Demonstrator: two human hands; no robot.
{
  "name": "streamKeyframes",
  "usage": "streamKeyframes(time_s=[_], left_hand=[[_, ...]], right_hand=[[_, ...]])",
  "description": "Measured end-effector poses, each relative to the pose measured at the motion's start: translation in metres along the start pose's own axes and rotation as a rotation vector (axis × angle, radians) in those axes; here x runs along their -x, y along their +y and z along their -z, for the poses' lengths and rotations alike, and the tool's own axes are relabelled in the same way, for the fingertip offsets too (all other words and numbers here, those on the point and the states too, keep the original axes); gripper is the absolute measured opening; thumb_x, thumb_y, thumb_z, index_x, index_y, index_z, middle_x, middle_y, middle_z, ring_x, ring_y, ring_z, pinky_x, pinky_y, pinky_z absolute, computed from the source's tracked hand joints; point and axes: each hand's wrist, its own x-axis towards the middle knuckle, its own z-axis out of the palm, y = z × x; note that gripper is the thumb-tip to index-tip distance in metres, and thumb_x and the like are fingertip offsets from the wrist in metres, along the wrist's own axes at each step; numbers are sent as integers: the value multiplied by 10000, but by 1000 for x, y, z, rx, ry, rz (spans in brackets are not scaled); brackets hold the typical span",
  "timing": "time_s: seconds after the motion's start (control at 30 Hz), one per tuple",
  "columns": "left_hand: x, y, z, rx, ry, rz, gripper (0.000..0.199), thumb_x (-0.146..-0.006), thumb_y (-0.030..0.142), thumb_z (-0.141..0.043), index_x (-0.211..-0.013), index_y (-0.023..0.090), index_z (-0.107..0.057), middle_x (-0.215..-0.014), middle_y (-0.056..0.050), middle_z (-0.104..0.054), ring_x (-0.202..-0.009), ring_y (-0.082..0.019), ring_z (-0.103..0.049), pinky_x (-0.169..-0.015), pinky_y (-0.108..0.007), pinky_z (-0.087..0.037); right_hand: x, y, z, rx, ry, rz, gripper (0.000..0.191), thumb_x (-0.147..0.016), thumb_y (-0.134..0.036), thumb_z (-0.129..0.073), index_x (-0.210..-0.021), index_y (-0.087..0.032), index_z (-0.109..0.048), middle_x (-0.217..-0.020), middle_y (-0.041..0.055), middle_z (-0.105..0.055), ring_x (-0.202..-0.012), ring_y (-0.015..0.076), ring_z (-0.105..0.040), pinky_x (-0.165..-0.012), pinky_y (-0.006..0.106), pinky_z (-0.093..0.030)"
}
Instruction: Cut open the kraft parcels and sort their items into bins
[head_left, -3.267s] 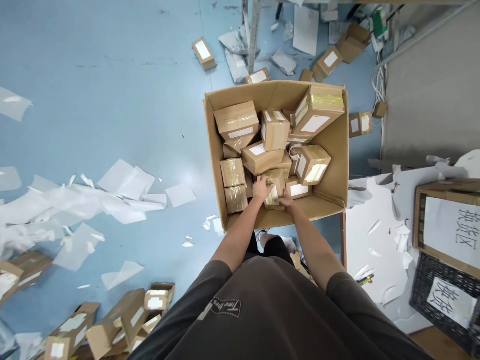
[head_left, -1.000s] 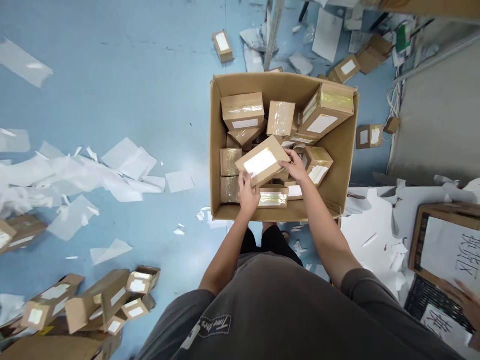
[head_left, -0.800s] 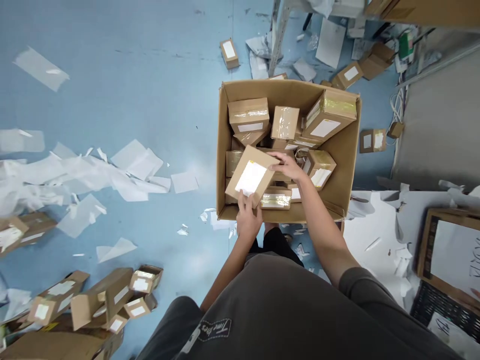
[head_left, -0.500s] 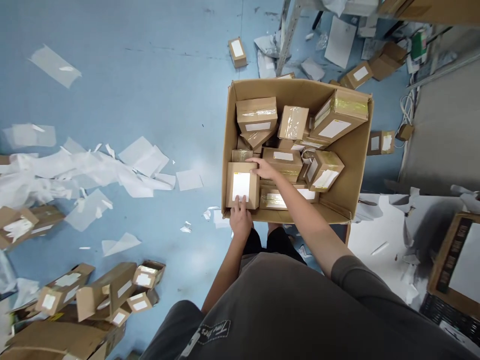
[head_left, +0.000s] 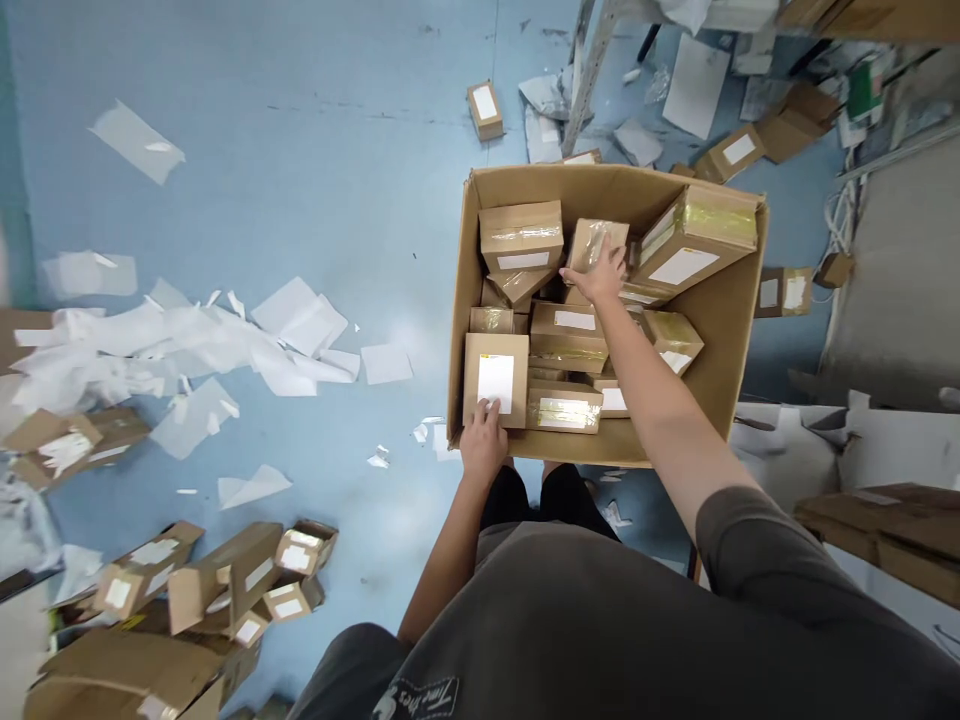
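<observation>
A large open carton (head_left: 459, 300) holds several small cardboard boxes. At its near left corner is a small cardboard box (head_left: 474, 378) with a white label on top. My left hand (head_left: 484, 440) grips this box at its near edge, the fingers bent over the top by the label. My right hand (head_left: 600, 275) reaches deeper into the carton, fingers spread over a taped cardboard box (head_left: 589, 238) and partly covering it. Whether the right fingers press on that box is hard to see. A larger taped box (head_left: 694, 240) leans in the far right corner.
Torn white paper (head_left: 187, 345) is strewn across the blue floor (head_left: 300, 180) on the left. Discarded boxes (head_left: 225, 580) lie in a heap at the lower left. A metal rack leg (head_left: 589, 75) stands just beyond the carton, with more boxes and paper around it.
My right hand has left the labelled box at the near left and moved away and rightward onto the taped box. My left hand has stayed at the labelled box.
</observation>
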Motion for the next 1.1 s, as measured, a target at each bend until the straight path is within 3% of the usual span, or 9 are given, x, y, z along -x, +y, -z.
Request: streamKeyframes(time_s=[0.1, 0.17, 0.3, 0.47, 0.57, 0.67, 0.77, 0.93, 1.1], left_hand=[[5, -2, -4, -25, 5, -8, 653, -954, 121, -550, -1596, 223, -616, -1672, -115, -557, -1423, -362, -602, -1215, -476, -521], [5, -2, -6, -26, 3, -9, 655, -955, 126, -551, -1599, 225, -615, -1676, -111, -551, -1424, -362, -598, -1214, -469, -521], [-1, -2, -5, -10, -10, 5, 634, -966, 136, -550, -1589, 235, -624, -1639, -125, -576, -1385, -359, -617, -1213, -479, -516], [-10, 4, 5, 15, -24, 28, 545, -1001, 185, -552, -1533, 234, -659, -1563, -149, -618, -1381, -359, -621, -1217, -481, -508], [-29, 22, 17, 42, -5, 32, 490, -1033, 237, -552, -1507, 216, -673, -1523, -173, -628, -1385, -370, -619, -1204, -480, -520], [-79, 59, 29, 140, 63, -114, 509, -1076, 320, -556, -1578, 248, -605, -1571, -160, -588, -1424, -362, -589, -1197, -471, -529], [-159, 110, 39, 280, 133, -331, 631, -1079, 304, -575, -1695, 242, -451, -1698, -155, -465, -1511, -374, -516, -1256, -521, -475], [-284, 184, 43, 279, 53, -433, 749, -1034, 244, -648, -1732, 197, -380, -1795, -175, -316, -1586, -428, -433, -1298, -601, -403], [-335, 207, 32, 126, -27, -415, 889, -946, 279, -826, -1727, 241, -403, -1862, -123, -185, -1670, -425, -259, -1342, -579, -336]], right_hand=[[-19, 4, -26, -18, 10, 1, 1193, -840, -807, -773, -1759, -243, -261, -1834, 273, 16, -1672, 518, -150, -1174, 811, -374], [-24, 11, -31, -35, 41, 5, 1093, -893, -795, -722, -1751, -269, -295, -1841, 250, 47, -1662, 510, -178, -1155, 820, -381], [-24, 24, -17, -35, 64, 23, 960, -940, -714, -678, -1745, -321, -333, -1852, 205, 50, -1616, 501, -280, -1127, 842, -386], [-7, 27, 5, 46, 2, -16, 1026, -903, -671, -703, -1761, -282, -295, -1839, 230, 49, -1579, 509, -336, -1135, 837, -386], [9, 25, 10, 101, -41, -22, 1069, -901, -694, -688, -1780, -287, -236, -1838, 224, 34, -1590, 504, -324, -1151, 809, -401], [24, 21, 13, 92, -48, -37, 1091, -913, -710, -679, -1791, -280, -192, -1844, 224, 62, -1601, 496, -307, -1169, 780, -410], [32, 19, 18, 89, -89, -11, 1099, -920, -709, -691, -1793, -275, -184, -1852, 217, 74, -1602, 496, -315, -1180, 753, -424], [34, 32, 24, 98, -117, 61, 1100, -923, -656, -735, -1800, -272, -193, -1854, 216, 27, -1610, 496, -340, -1213, 715, -424], [30, 56, 27, 94, -175, 86, 1095, -925, -609, -747, -1800, -257, -191, -1855, 219, -76, -1619, 531, -333, -1161, 721, -481]])
